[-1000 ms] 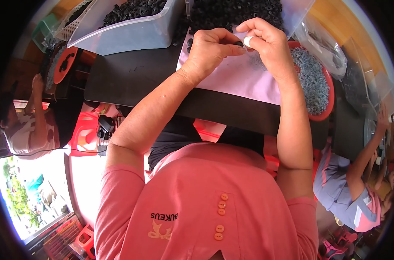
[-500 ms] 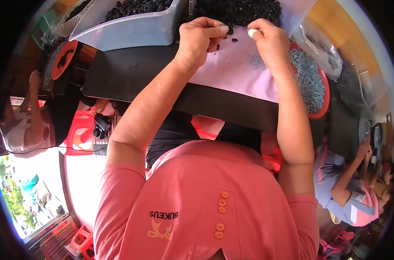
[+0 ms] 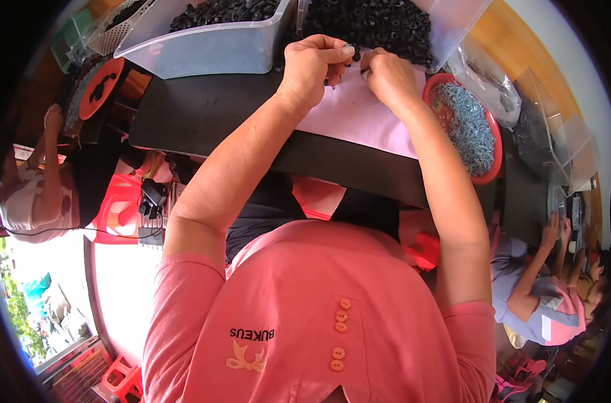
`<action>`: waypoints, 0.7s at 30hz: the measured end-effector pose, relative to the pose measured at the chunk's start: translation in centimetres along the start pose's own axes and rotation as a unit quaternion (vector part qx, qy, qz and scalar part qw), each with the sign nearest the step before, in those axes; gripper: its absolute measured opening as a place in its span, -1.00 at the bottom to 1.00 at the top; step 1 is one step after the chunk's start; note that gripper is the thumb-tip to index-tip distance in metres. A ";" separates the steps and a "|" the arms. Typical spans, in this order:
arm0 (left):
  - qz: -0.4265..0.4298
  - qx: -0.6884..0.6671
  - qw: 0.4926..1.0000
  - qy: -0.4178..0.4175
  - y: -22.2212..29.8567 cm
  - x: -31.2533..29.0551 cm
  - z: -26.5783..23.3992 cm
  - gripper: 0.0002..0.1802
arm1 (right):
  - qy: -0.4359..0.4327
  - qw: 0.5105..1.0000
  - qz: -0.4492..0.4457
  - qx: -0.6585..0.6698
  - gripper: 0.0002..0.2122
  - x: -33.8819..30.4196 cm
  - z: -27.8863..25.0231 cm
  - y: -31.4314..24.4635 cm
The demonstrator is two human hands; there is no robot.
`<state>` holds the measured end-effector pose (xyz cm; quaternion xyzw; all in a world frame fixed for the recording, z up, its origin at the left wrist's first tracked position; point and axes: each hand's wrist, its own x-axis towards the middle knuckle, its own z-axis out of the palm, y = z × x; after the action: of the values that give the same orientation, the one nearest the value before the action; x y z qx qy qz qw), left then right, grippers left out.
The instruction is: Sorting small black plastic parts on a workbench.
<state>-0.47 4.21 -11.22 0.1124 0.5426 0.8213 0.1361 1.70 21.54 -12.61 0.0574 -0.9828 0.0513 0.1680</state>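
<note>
The left hand [image 3: 309, 70] keeps its place above the pink cloth [image 3: 359, 121], thumb and forefinger pinched on a small black piece [image 3: 356, 54]. The right hand [image 3: 391, 79] differs most from half a second ago: it has moved in close beside the left and turned its knuckles upward, so the white cover on its thumb no longer shows. Its fingers curl down at the cloth, with something dark at their tips — whether they grasp it, I cannot tell. A black piece that lay loose on the cloth near there is out of sight now.

Beyond the hands, a heap of black pieces [image 3: 372, 27] fills the clear bin [image 3: 456, 27], while the second bin [image 3: 218, 55], also holding black pieces, stands to the left on the dark table [image 3: 198, 114]. The red basin [image 3: 497, 153] of blue-grey bits [image 3: 473, 127], right of the right hand, appears a little farther left in view than before.
</note>
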 end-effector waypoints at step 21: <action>-0.010 -0.024 0.999 0.027 0.1 -0.1 0.2 -0.91 | 0.034 0.998 -0.040 -0.043 -0.81 -0.9 -0.2 -1.3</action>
<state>-0.30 4.33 -11.03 0.0812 0.5274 0.8353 0.1325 2.79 20.33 -12.67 0.0878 -0.9747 0.0039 0.2054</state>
